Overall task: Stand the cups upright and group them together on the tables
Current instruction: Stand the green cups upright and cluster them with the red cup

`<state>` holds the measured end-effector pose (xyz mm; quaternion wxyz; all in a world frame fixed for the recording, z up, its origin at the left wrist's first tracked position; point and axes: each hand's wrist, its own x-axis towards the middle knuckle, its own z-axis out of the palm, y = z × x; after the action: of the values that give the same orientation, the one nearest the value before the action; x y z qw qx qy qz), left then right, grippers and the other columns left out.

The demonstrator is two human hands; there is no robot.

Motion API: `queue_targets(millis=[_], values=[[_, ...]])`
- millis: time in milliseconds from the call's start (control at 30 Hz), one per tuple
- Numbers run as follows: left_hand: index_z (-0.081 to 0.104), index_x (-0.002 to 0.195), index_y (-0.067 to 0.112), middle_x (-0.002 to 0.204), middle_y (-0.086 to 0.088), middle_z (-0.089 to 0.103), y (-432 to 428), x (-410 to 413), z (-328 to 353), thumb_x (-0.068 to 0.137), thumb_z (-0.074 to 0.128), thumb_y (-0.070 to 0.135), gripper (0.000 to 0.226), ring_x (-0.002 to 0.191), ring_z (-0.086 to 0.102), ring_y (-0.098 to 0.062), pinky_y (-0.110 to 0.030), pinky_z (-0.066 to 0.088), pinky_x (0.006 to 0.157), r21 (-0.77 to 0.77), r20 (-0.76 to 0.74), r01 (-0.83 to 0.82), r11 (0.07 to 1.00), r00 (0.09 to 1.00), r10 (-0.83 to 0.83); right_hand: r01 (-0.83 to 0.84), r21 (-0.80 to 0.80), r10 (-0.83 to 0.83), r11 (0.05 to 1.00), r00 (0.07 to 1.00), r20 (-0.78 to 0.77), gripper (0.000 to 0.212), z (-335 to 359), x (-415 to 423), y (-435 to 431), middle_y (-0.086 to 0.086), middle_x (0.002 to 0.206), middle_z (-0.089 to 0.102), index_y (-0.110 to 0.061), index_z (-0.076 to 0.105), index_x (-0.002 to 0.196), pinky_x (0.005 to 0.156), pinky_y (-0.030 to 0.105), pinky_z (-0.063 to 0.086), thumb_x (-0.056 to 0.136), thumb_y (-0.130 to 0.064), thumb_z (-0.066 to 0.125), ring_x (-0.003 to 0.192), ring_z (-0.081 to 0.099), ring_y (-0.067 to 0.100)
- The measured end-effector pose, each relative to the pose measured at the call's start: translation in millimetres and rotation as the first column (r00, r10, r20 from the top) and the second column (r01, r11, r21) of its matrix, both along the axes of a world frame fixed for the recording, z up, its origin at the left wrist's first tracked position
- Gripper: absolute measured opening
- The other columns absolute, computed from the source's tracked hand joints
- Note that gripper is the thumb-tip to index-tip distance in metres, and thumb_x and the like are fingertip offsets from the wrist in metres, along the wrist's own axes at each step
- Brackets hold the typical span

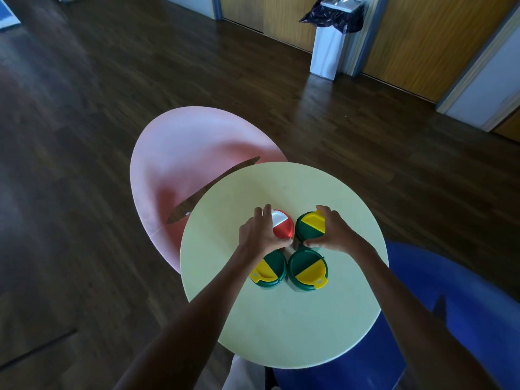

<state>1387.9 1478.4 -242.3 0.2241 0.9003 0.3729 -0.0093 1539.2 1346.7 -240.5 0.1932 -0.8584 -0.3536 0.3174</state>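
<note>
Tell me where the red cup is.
In the head view, the red cup stands on the yellow table, held by the left hand, just left of a green cup the right hand holds.

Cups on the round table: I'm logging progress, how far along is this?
Done: all four stand upright on the table; the near-left cup and near-right cup sit side by side. In hand: left hand grips the red-lidded cup, right hand the far green-lidded cup. Left: probably only releasing them.
</note>
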Motion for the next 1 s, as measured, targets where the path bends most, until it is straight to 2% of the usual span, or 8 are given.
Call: queue_targets(millis=[133,233,400,533,667,800,1000], values=[[0.03,0.137,0.015,0.122,-0.007,0.047,-5.3,0.6,-1.3,0.062,0.075,0.056,0.097,0.107,0.059,-0.031,-0.039,0.049,0.081,-0.029,0.031,-0.041,0.999,0.999,0.042,-0.041,0.025,0.04,0.999,0.999,0.029,0.098,-0.1,0.3,0.4,0.013,0.136,0.043,-0.026,0.027,0.14,0.091,0.037,0.045,0.062,-0.039,0.084,0.122,0.047,0.03],[0.035,0.132,0.015,0.12,-0.007,0.049,-3.8,1.1,1.0,0.059,0.077,0.053,0.093,0.105,0.059,-0.031,-0.039,0.05,0.08,-0.058,0.07,-0.09,0.994,0.993,0.094,0.008,0.056,-0.01,0.998,0.999,0.038,0.093,-1.5,-2.3,1.3,0.012,0.132,0.046,-0.022,0.033,0.134,0.089,0.037,0.046,0.06,-0.044,0.084,0.117,0.048,0.029],[0.037,0.129,0.018,0.12,-0.005,0.049,2.0,-1.9,1.3,0.057,0.079,0.053,0.09,0.105,0.059,-0.029,-0.036,0.049,0.079,-0.084,0.088,-0.125,0.989,0.987,0.132,0.012,0.082,-0.017,0.997,0.998,0.06,0.095,-2.1,-6.4,6.3,0.012,0.134,0.047,-0.02,0.031,0.136,0.092,0.038,0.044,0.06,-0.043,0.084,0.121,0.047,0.029],[0.033,0.136,0.02,0.125,-0.005,0.048,9.7,-4.6,0.9,0.057,0.08,0.051,0.097,0.109,0.057,-0.027,-0.036,0.05,0.08,-0.106,0.071,-0.069,0.992,0.995,0.077,0.003,0.078,-0.008,0.997,0.998,0.063,0.094,-3.4,-7.0,8.5,0.014,0.135,0.047,-0.02,0.031,0.136,0.09,0.038,0.044,0.061,-0.042,0.084,0.12,0.047,0.03],[0.033,0.135,0.02,0.124,-0.005,0.048,10.5,-5.8,0.3,0.056,0.082,0.05,0.097,0.107,0.058,-0.028,-0.038,0.051,0.079,-0.094,0.054,-0.006,0.996,0.999,0.011,-0.025,0.028,0.024,0.999,0.999,0.034,0.095,-2.4,-5.1,8.0,0.013,0.132,0.043,-0.023,0.03,0.137,0.086,0.034,0.045,0.061,-0.043,0.083,0.117,0.048,0.029],[0.033,0.135,0.02,0.125,-0.005,0.047,7.7,-6.7,-1.9,0.055,0.081,0.054,0.099,0.107,0.058,-0.029,-0.038,0.051,0.081,-0.085,0.042,-0.014,0.996,0.999,0.018,-0.102,-0.023,0.103,0.995,0.993,0.057,0.099,-1.5,-1.8,6.9,0.011,0.132,0.042,-0.023,0.029,0.137,0.092,0.041,0.047,0.057,-0.046,0.084,0.12,0.044,0.029],[0.031,0.137,0.02,0.127,-0.005,0.047,6.5,-6.7,-1.3,0.057,0.081,0.052,0.1,0.109,0.058,-0.028,-0.037,0.05,0.083,-0.089,0.046,-0.027,0.996,0.998,0.032,-0.063,0.017,0.061,0.998,0.995,0.077,0.091,-1.8,-5.4,9.5,0.01,0.125,0.046,-0.02,0.036,0.13,0.079,0.033,0.047,0.056,-0.043,0.085,0.109,0.049,0.026]])
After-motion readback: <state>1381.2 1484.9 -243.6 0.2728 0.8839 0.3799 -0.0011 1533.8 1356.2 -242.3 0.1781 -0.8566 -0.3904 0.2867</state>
